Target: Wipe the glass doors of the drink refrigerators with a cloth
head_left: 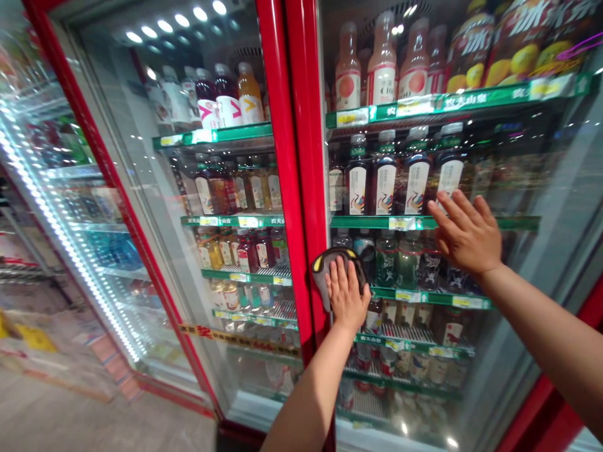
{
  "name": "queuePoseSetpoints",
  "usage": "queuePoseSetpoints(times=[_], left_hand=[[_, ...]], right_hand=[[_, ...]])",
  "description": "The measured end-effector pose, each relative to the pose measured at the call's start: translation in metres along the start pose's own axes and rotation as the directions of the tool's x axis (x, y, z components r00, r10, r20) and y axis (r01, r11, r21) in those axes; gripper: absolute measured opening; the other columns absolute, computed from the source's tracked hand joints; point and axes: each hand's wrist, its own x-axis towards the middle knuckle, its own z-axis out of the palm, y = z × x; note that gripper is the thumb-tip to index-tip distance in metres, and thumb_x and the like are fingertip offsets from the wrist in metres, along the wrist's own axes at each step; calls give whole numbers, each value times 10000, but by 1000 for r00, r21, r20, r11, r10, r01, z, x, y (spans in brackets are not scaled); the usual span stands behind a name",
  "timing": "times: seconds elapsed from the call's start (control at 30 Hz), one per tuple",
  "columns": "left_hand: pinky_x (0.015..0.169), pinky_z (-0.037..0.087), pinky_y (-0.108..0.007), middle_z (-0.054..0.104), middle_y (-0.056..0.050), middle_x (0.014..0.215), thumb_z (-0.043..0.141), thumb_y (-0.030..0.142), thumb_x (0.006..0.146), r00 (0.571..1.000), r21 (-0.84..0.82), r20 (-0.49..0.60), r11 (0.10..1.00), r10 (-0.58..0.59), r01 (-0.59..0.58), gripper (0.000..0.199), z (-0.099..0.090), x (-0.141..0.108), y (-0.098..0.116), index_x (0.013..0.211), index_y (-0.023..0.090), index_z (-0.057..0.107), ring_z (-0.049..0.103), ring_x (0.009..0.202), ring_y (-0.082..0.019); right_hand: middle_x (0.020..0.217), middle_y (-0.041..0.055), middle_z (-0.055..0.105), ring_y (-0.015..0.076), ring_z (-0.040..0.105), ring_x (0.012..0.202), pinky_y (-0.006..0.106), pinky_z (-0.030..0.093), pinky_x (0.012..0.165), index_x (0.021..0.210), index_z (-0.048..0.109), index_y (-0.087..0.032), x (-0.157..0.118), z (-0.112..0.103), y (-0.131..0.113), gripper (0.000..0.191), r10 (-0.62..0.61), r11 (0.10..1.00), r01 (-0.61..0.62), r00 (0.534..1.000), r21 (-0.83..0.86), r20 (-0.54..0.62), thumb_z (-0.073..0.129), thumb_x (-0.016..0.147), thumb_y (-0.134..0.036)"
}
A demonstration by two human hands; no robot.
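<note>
A dark grey cloth (322, 280) with yellow patches is pressed against the red frame and the glass edge of the right cooler door. My left hand (347, 295) lies over it, holding it there with fingers extended. Higher up and to the right, my right hand (468, 233) is open with its fingers spread, bare palm toward the glass and nothing held. It is in front of the shelf edge below a row of dark bottles (417, 176); whether the palm touches the glass is hard to tell.
Red upright frames (277, 125) divide the glass-door coolers. Behind the glass, green-edged shelves (405, 108) carry bottled drinks. To the left, a striped banner (240, 339) crosses a door, and a bright light strip (61, 235) runs down another cooler. Grey floor (155, 424) shows at the lower left.
</note>
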Motion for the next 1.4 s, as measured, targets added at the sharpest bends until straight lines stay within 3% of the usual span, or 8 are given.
queuePoseSetpoints(times=[0.13,0.4,0.7,0.8,0.97,1.13,1.33,1.4], left_hand=[[1214,316,-572,302,-168,1615,640,371,900,999,36,36,999,24,-25,911,19,-56,-5,1616,227,96,377,1472,-342],[1275,135,-541,222,-123,1659,549,410,947,995,-48,-96,998,26,-31,852,-21,86,5,1621,166,89,157,1556,-287],[1164,392,-327,478,-71,1540,624,354,884,927,30,68,928,370,-373,778,34,-83,-6,1583,236,304,419,1458,-205],[1213,315,-325,439,10,1570,604,268,897,837,30,100,839,538,-543,701,16,-36,-13,1549,351,360,358,1490,-155],[1188,33,-744,236,-74,1672,729,392,830,973,10,-4,973,229,-229,822,-22,82,16,1546,429,327,183,1547,-373],[1140,53,-801,233,-115,1671,726,420,834,987,-30,-2,987,160,-160,782,-2,55,57,1528,430,367,184,1530,-444],[1263,110,-557,474,72,1556,732,355,834,687,-164,250,729,682,-664,765,11,-27,29,1476,548,364,442,1441,-223],[1263,93,-559,477,65,1555,731,329,833,697,-150,315,759,644,-633,758,0,-10,22,1467,550,379,419,1457,-220]], right_hand=[[1615,64,360,243,288,1519,454,166,1272,1599,281,-274,0,1,-1,729,-10,1000,10,1000,-15,-4,548,920,-258],[1625,45,345,251,275,1523,472,170,1269,1613,215,-306,1,-1,1,741,-9,999,9,1000,-34,17,539,948,-257],[1660,10,256,278,272,1523,557,236,1237,1616,91,-354,3,2,5,792,-37,998,37,999,-40,14,514,954,-247],[1661,10,248,270,259,1528,553,237,1240,1615,58,-353,4,3,4,803,-37,999,38,999,-38,27,509,960,-242],[1668,-2,230,260,233,1538,566,237,1243,1612,18,-369,10,-4,10,802,-52,999,50,996,19,70,487,980,-216],[1672,-3,224,230,217,1542,548,289,1234,1611,23,-382,-17,-37,34,815,-222,967,190,956,170,192,460,969,-134],[1627,68,330,268,273,1521,587,276,1222,1611,167,-304,-118,-82,75,776,-326,944,280,860,173,393,502,937,-113],[1620,60,343,260,291,1514,582,294,1214,1604,199,-303,-142,-89,90,762,-341,940,289,833,182,437,488,930,-95]])
